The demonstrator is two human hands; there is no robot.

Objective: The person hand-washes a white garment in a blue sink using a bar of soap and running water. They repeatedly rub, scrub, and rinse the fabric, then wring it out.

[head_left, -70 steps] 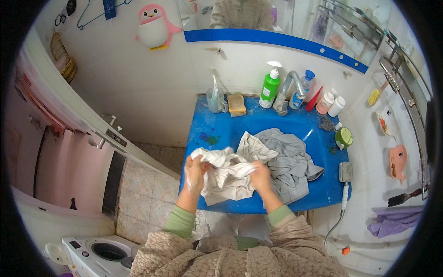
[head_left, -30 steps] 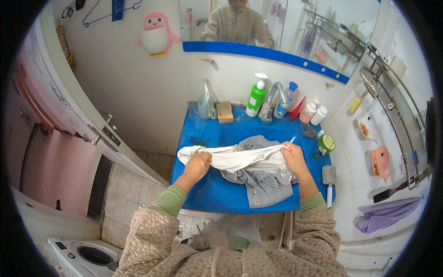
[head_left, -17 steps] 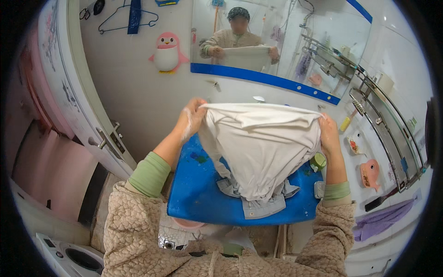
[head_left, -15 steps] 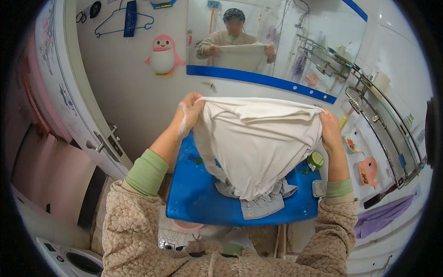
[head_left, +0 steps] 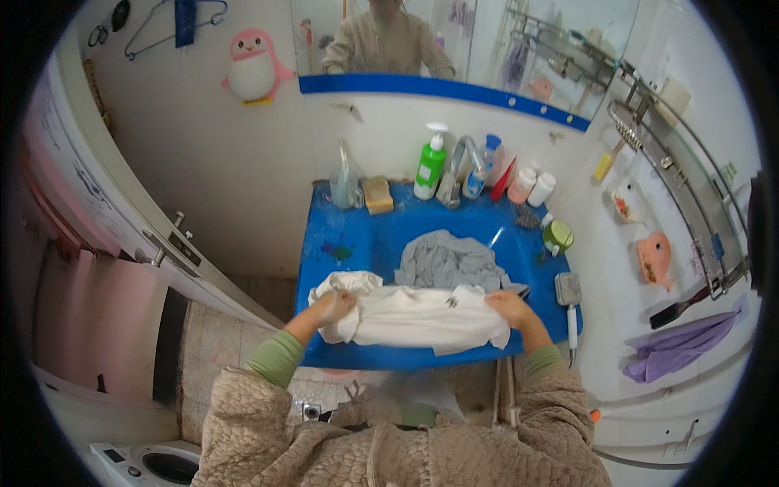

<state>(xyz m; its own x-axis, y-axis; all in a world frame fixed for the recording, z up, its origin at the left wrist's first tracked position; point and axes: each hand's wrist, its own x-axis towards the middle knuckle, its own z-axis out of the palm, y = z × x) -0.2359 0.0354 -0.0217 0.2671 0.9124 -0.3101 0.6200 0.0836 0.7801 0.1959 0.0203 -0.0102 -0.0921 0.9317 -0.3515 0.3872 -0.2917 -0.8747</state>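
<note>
A white garment (head_left: 414, 321) lies stretched sideways across the front edge of the blue washbasin (head_left: 341, 235), with a bunched part at its left end. My left hand (head_left: 334, 308) is closed on the cloth near that bunched end. At the opposite end my right hand (head_left: 510, 308) pinches the cloth from above, and its fingertips are partly hidden. Behind the garment, a crumpled grey cloth (head_left: 450, 260) sits in the bowl, close to the tap (head_left: 451, 183). A small dark mark shows on the white fabric near my right hand.
Along the basin's back stand a green pump bottle (head_left: 429, 166), a yellow block (head_left: 377, 196), a red tube (head_left: 502, 180) and white-capped bottles (head_left: 541, 188). A green round container (head_left: 557, 236) and a brush (head_left: 569, 289) lie at right. Above is a mirror (head_left: 381, 40); a glass shelf (head_left: 682, 178) juts from the right wall.
Both hands have come down toward me, lowering the white garment from upright in the air to the basin's front edge. The bowl, grey cloth and bottles are now in view.
</note>
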